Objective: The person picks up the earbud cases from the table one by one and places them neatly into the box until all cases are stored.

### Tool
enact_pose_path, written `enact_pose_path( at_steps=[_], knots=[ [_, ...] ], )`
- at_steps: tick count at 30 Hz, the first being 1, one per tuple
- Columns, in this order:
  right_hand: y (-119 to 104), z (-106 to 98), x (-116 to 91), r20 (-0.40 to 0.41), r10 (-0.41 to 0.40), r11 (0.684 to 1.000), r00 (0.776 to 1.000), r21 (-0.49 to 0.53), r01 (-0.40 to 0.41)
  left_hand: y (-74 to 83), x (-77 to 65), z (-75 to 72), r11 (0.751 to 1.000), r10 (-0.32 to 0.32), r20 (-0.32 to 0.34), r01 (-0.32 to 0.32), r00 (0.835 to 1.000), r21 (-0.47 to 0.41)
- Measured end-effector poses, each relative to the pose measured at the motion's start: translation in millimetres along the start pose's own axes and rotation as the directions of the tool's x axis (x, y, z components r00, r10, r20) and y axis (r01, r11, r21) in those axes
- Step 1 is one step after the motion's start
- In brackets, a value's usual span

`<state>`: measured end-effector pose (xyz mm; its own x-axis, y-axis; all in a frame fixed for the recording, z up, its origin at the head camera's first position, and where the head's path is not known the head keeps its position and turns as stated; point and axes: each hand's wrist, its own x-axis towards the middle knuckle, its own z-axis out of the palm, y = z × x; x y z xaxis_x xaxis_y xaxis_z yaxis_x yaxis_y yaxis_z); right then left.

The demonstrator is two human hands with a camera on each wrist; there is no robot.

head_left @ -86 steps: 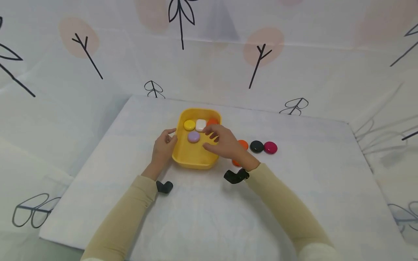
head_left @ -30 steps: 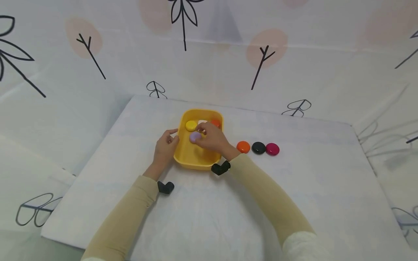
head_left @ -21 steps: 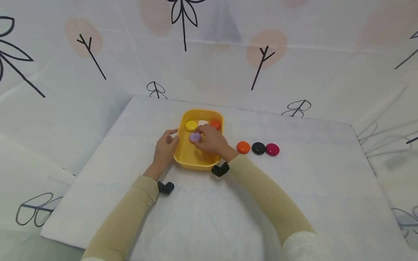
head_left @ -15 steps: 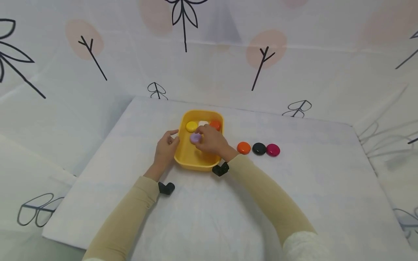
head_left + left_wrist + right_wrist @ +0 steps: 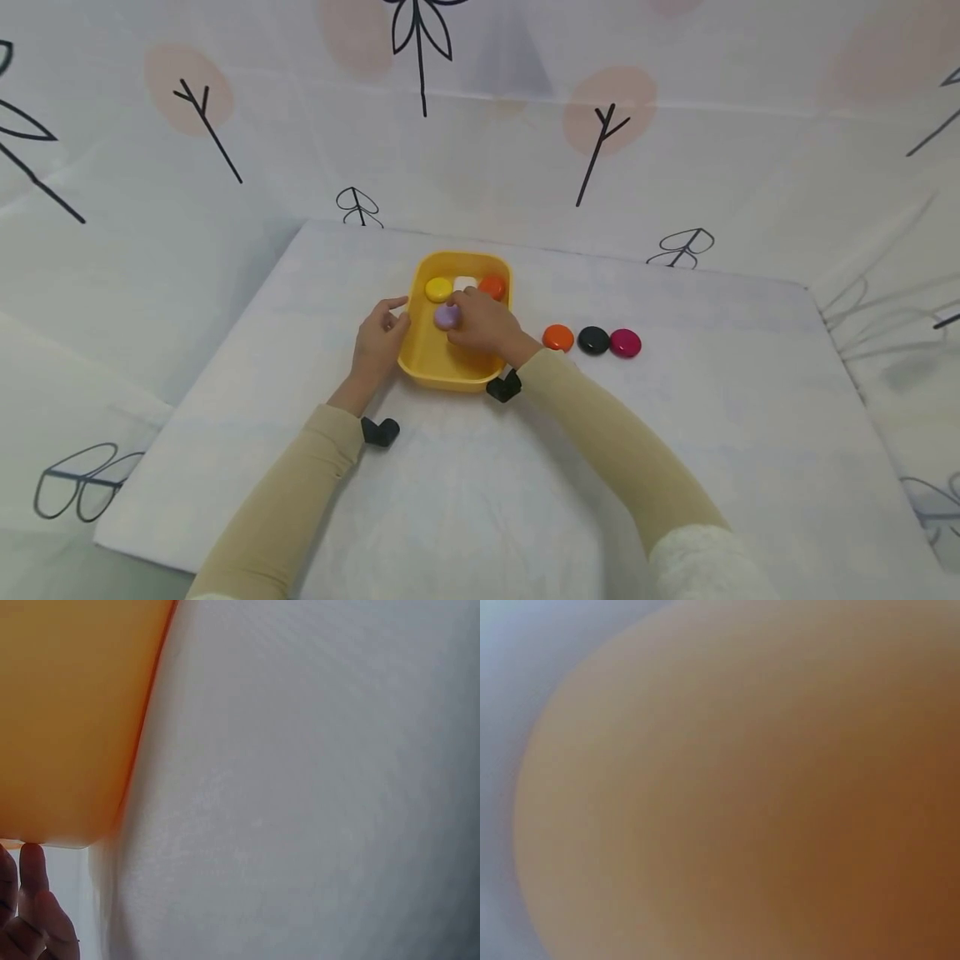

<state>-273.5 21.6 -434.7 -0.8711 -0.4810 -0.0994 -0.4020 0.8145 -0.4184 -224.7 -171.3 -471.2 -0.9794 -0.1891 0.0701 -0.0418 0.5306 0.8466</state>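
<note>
A yellow tray (image 5: pixel 437 367) lies on the white table. Beside its left wall is my left hand (image 5: pixel 377 346), fingers lightly bent, fingertips touching the outside. In the left wrist view some fingers (image 5: pixel 34 870) of that hand show at the edge of the tray (image 5: pixel 67 727). My right hand (image 5: pixel 483 321) reaches into the tray, thumb and fingers bent around the right side of a round lavender disc (image 5: pixel 446 317). Behind it sit a yellow disc (image 5: pixel 438 289), a white squarish piece (image 5: pixel 464 283) and an orange-red disc (image 5: pixel 492 287). Only a blurred, tan-brown surface fills most of the right wrist view.
Right of the tray, an orange disc (image 5: pixel 557 337), a black disc (image 5: pixel 593 340) and a crimson disc (image 5: pixel 626 342) lie in a row on the table (image 5: pixel 697 417). A patterned white cloth (image 5: pixel 480 158) hangs behind and at the sides.
My right hand has moved left and forward from above the tray's right part, its spread fingers closing in on the lavender disc. The sleeve covers where a second orange disc showed earlier.
</note>
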Motion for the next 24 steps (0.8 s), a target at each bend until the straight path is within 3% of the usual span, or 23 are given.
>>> enact_pose_path(
  at_steps=[6, 11, 17, 24],
  knots=[
    [-0.9, 1.4, 1.2, 0.062, 0.042, 0.999, 0.997, -0.014, -0.041, 0.5, -0.3, 0.2, 1.000, 0.000, 0.003, 0.000, 1.000, 0.001],
    [0.6, 5.3, 1.4, 0.082, 0.029, 0.997, 0.996, -0.070, -0.023, -0.6, 0.7, 0.8, 1.000, 0.007, 0.006, -0.007, 1.000, -0.002],
    [2.2, 8.5, 1.1, 0.064, -0.016, 0.985, 0.998, -0.168, 0.027, 0.5, 0.0, 1.2, 1.000, 0.001, 0.001, -0.001, 1.000, -0.014],
    [-0.1, 10.2, 1.9, 0.025, -0.051, 0.980, 0.998, -0.189, 0.055, 2.1, -1.8, -0.2, 1.000, -0.013, 0.010, 0.013, 1.000, -0.004]
  ],
)
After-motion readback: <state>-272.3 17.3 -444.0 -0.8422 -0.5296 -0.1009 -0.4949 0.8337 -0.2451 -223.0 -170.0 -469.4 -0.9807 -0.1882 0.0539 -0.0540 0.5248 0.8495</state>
